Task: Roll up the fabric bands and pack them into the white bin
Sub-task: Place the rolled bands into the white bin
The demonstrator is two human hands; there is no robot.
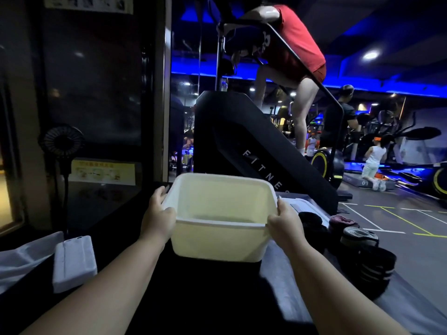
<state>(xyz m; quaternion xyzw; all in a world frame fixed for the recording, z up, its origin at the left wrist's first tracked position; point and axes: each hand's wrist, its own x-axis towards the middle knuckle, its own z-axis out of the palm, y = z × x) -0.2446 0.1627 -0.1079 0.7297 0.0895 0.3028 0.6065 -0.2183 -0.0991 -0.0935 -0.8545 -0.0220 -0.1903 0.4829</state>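
The white bin [217, 240] is held above the dark table at the middle of the view, and nothing shows inside it. My left hand [158, 215] grips its left rim, thumb over the near edge. My right hand [285, 220] grips the right rim the same way. To the right of the bin lie several rolled fabric bands: a dark one [312, 221], a maroon one [342, 223], a grey-striped one [360, 238] and a black striped one [376, 264].
A white folded pouch [73, 262] and a pale cloth [21, 257] lie at the left of the table. A small black fan [61, 141] stands behind them. A black stair machine [244, 146] with a person on it rises just beyond the bin.
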